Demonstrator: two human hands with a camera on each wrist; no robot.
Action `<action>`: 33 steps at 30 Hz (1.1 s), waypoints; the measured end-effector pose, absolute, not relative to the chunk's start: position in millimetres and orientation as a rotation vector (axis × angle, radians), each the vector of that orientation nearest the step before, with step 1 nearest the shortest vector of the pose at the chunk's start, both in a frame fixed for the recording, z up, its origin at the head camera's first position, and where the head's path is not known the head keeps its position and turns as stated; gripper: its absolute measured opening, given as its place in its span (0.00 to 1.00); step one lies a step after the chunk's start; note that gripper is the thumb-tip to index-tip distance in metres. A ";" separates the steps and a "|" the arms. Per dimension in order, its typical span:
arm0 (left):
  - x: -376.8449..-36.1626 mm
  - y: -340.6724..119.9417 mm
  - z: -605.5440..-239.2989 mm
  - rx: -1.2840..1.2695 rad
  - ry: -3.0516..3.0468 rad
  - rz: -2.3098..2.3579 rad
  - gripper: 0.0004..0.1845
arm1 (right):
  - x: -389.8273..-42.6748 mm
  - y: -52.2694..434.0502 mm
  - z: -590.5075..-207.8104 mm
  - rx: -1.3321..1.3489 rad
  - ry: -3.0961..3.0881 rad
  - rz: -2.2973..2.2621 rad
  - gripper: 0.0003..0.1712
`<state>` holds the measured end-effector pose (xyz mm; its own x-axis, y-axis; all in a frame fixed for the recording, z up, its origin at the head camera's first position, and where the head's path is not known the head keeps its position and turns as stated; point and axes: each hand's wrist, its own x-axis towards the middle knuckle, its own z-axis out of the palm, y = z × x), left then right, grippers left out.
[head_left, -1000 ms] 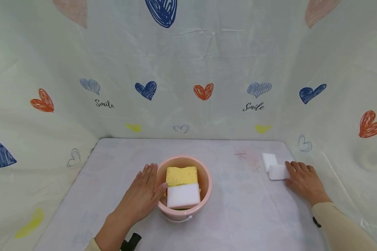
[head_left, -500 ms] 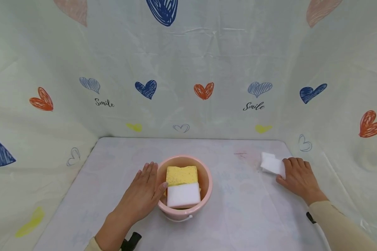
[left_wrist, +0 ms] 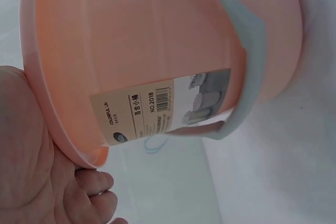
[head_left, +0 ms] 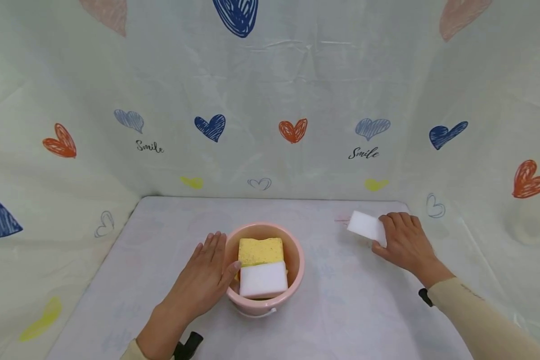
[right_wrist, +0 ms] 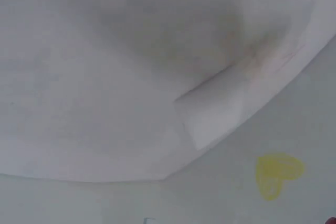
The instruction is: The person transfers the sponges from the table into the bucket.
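My right hand [head_left: 407, 245] pinches a white sponge block [head_left: 364, 225] above the right part of the table. In the right wrist view a white sponge block [right_wrist: 212, 119] shows against the table near its corner; I cannot tell whether it is the held one. A pink bucket [head_left: 295, 260] stands mid-table, holding a yellow sponge [head_left: 261, 251] and a white sponge block [head_left: 264, 280]. My left hand [head_left: 198, 290] rests against the bucket's left rim with straight fingers, thumb over the edge. The left wrist view shows the bucket's label [left_wrist: 163, 108] and this hand's palm at the rim.
The pale table [head_left: 342, 310] is bounded by a hanging cloth [head_left: 324, 90] printed with hearts, behind and at both sides. A white bucket handle [head_left: 265, 313] hangs low at the bucket's front. Faint reddish marks show on the table near the held block.
My right hand has moved left and a little back with a white sponge block. Two white blocks showed there earlier; only one is visible in the head view now. The left hand has stayed put.
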<state>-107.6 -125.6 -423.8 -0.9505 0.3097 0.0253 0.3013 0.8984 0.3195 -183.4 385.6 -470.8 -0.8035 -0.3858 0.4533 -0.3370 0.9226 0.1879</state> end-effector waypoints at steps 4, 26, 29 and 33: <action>-108.5 -124.8 -421.8 0.481 3.028 0.482 0.45 | -183.8 356.1 -451.9 0.558 -2.519 -0.062 0.37; -109.0 -125.5 -422.7 0.500 3.029 0.424 0.45 | -173.6 158.1 -402.6 1.061 -2.610 0.139 0.29; -109.2 -125.9 -422.9 0.517 3.045 0.432 0.45 | -174.9 149.1 -405.4 1.104 -2.668 0.144 0.30; -108.5 -127.5 -422.4 0.543 3.062 0.443 0.43 | -176.2 142.9 -408.3 1.114 -2.746 0.147 0.29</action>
<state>-108.5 -127.5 -422.4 -0.9402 0.3373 0.0482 0.3371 0.9003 0.2752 -176.2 142.9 -408.3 -0.7053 -0.6809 0.1976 -0.6981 0.7155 -0.0261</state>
